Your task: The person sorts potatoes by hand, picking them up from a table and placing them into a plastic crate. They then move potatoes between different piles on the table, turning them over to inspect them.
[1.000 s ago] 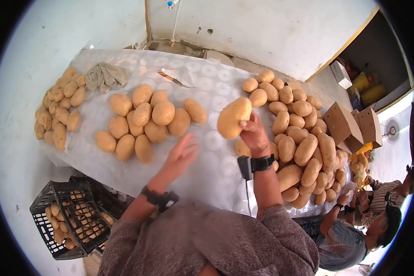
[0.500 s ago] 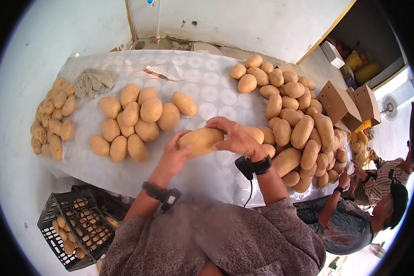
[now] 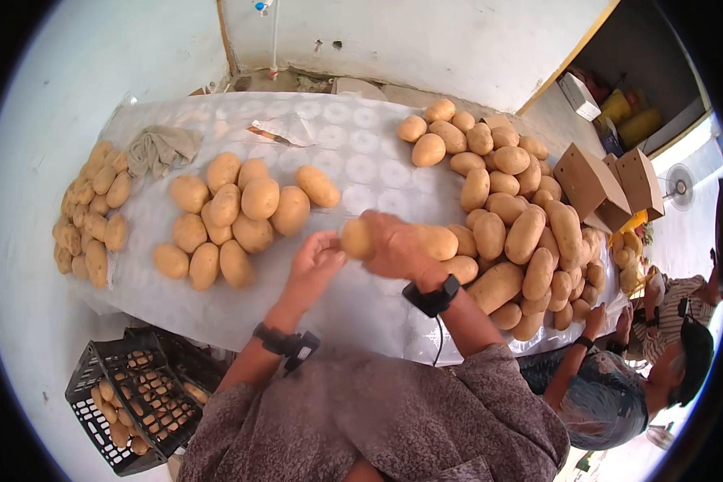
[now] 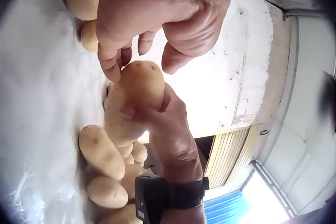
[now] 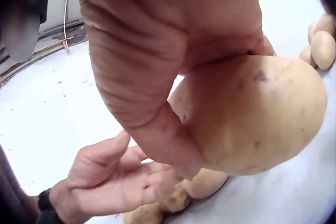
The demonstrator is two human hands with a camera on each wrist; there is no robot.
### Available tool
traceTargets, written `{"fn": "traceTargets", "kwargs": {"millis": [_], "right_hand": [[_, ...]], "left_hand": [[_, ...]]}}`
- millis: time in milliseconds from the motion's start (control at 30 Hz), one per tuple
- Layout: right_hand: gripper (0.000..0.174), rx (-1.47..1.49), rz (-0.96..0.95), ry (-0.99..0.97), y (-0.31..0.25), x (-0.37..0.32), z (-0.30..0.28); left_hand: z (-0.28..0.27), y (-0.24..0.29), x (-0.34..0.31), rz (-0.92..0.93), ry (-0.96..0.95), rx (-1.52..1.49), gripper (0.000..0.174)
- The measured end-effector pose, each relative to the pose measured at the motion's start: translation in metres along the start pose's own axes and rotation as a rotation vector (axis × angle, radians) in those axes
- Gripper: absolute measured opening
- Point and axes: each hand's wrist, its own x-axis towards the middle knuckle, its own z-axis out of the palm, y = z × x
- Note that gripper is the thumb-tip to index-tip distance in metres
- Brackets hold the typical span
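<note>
My right hand [image 3: 395, 247] grips a large potato [image 3: 357, 239] over the middle of the table; in the right wrist view the thumb and fingers wrap one end of that potato [image 5: 257, 116]. Beside its free end is my left hand [image 3: 312, 269], fingers loosely bent and holding nothing. The left wrist view shows the left hand [image 4: 157, 14] just above the potato [image 4: 137, 90]; whether a fingertip touches it I cannot tell. A group of potatoes [image 3: 253, 234] lies to the left, and a large heap [image 3: 524, 241] to the right.
Smaller potatoes [image 3: 96, 229] lie at the table's left end near a grey cloth [image 3: 162, 150]. A knife-like item [image 3: 268, 134] lies at the back. Black crates [image 3: 96, 377] stand lower left, cardboard boxes [image 3: 593, 186] at right, and people [image 3: 594, 402] lower right.
Over the last second the right hand brought the potato left and down to the left hand. Since half a second ago the left hand has let go, and the potato has turned in the right hand.
</note>
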Motion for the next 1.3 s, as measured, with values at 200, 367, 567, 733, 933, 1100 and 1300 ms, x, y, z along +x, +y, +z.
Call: {"fn": "traceTargets", "kwargs": {"millis": [200, 367, 567, 733, 933, 1100, 1300], "right_hand": [[0.048, -0.366, 0.16, 0.183, 0.086, 0.028, -0.022], [0.044, -0.522, 0.276, -0.002, 0.146, 0.034, -0.023], [0.045, -0.533, 0.495, -0.168, 0.172, 0.034, -0.034], [0.049, -0.48, 0.62, -0.238, 0.167, 0.033, -0.047], [0.06, -0.399, 0.455, 0.191, 0.122, 0.032, -0.043], [0.051, -0.005, 0.188, 0.271, 0.02, 0.017, 0.015], [0.045, 0.246, -0.018, -0.023, -0.028, -0.016, 0.092]], "left_hand": [[-0.029, 0.002, -0.02, 0.028, -0.003, 0.113, 0.025], [-0.054, -0.004, -0.05, 0.104, 0.151, 0.197, 0.02], [-0.074, 0.002, -0.072, 0.17, 0.36, 0.524, 0.017], [-0.095, 0.004, -0.08, 0.451, 0.614, 0.812, 0.027], [-0.12, -0.014, -0.079, 0.329, 0.794, 0.998, 0.048], [-0.121, -0.031, -0.06, 0.249, 0.776, 1.232, 0.071], [-0.12, -0.033, -0.042, 0.035, 0.87, 1.088, 0.081]]}}
